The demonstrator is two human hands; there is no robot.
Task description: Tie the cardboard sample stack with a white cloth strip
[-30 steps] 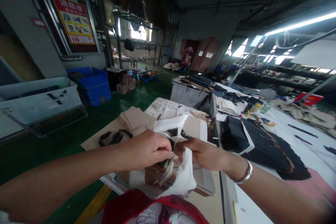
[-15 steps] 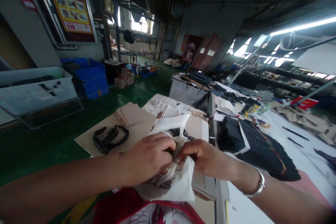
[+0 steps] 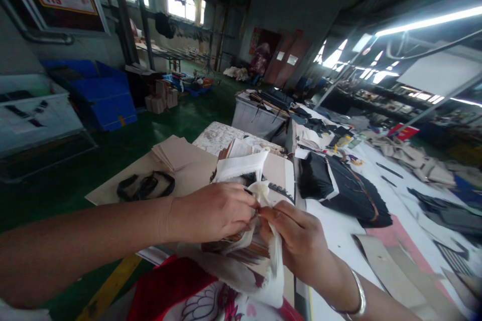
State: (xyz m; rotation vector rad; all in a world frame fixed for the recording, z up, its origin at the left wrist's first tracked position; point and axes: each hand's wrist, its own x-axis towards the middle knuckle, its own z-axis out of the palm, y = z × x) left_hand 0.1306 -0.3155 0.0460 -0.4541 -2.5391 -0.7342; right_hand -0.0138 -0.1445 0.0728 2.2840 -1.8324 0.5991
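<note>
A white cloth strip (image 3: 276, 261) is gathered and twisted over a stack of brown card or paper pieces (image 3: 250, 257). My left hand (image 3: 216, 210) has its fingers pinched on the strip near the twist. Meeting it from the other side, my right hand (image 3: 297, 233) grips the same strip between thumb and fingers, and a long end hangs below. Another length of the white cloth (image 3: 239, 165) lies across the far side of the bundle. Dark fringed trim (image 3: 279, 190) shows behind the twist. The fingertips partly cover the knot area.
Black straps (image 3: 145, 185) and beige card sheets (image 3: 173, 153) lie on a brown board to the left. Black fabric (image 3: 350, 193) covers part of the white table at right. Blue bins (image 3: 107, 93) and a white cart (image 3: 33, 115) stand on the green floor.
My fingertips have come closer together at the twist, and a longer end of the strip hangs from my right hand. The view has shifted right and down.
</note>
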